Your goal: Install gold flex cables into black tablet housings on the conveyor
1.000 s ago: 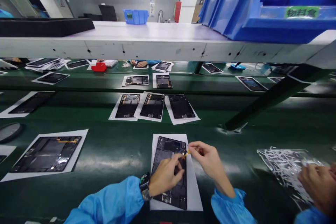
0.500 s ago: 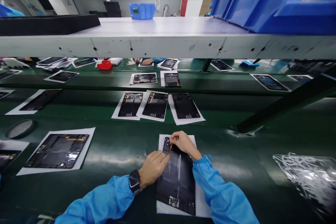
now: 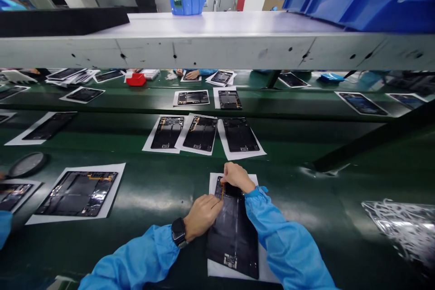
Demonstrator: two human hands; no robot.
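An open tablet shell, dark inside, lies lengthwise in front of me on a white paper sheet. Near its top left corner runs a narrow orange flex cable. My right hand bends over the top edge, thumb and fingertips pinched at the cable's upper end. From the left, my left hand reaches in with its fingers held together, fingertips at the cable's lower end. Its thumb is hidden beneath the fingers. A small metal-shielded board shows at the shell's lower edge.
Another tablet shell lies on paper at left, near a round dark dish. Three more shells sit ahead. A shelf crosses above, its slanted post at right. White strips are heaped at far right. A co-worker's hands work opposite.
The view has tipped down and shifted slightly. My right hand has arched higher at the wrist, still pinching near the cable's top. A co-worker's blue sleeve now shows at the left edge.
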